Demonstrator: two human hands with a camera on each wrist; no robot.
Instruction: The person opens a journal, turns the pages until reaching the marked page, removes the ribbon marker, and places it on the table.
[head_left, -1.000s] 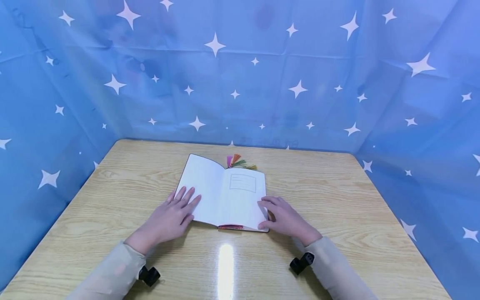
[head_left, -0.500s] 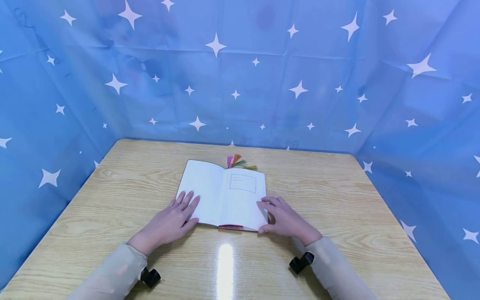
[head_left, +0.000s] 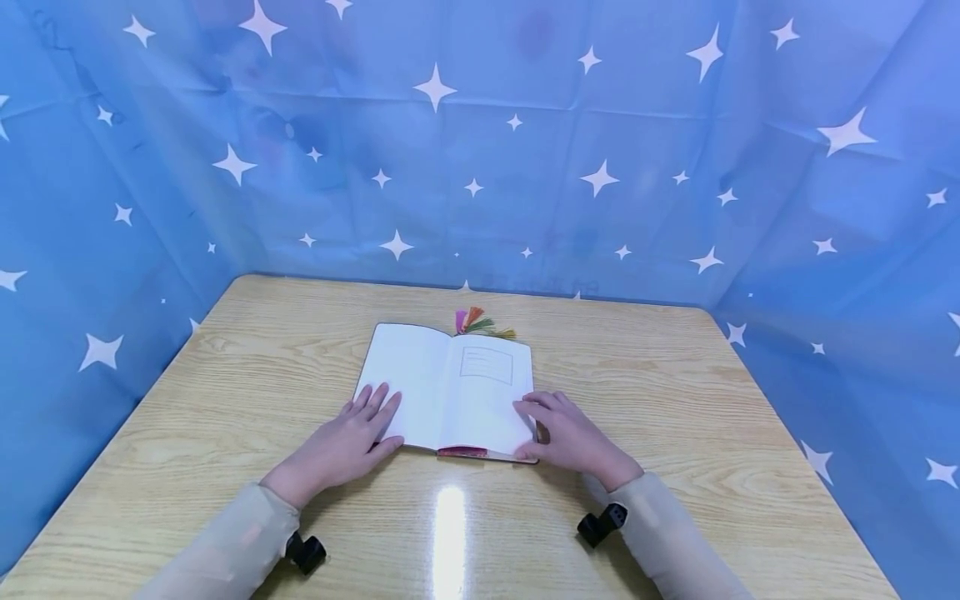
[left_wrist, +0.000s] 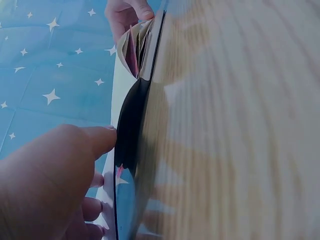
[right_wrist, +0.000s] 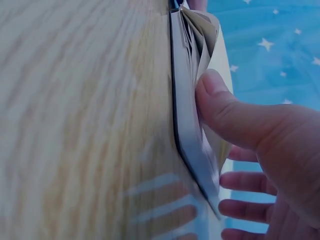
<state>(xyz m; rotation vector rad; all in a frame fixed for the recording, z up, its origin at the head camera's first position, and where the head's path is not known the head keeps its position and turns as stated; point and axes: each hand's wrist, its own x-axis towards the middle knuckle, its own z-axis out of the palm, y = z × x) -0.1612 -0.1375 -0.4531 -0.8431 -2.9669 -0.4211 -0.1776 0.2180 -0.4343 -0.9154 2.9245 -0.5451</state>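
Observation:
An open notebook lies on the wooden table, white pages up, with a printed label box on the right page. My left hand rests on the lower left page, fingers spread and fairly straight, thumb by the bottom edge. At the lower right corner, my right hand holds the notebook, its thumb at the bottom edge and its fingers bent over the right side. The right wrist view shows that thumb against the page edges, where several leaves fan out. Colored tassels stick out at the top of the spine.
The wooden table extends around the notebook on all sides. A blue cloth with white stars hangs behind and beside it. Black wrist cameras sit below both wrists.
The left side of the notebook has come down flatter, its top edge lower than before. My left hand has shifted slightly with it. The right hand stays nearly still.

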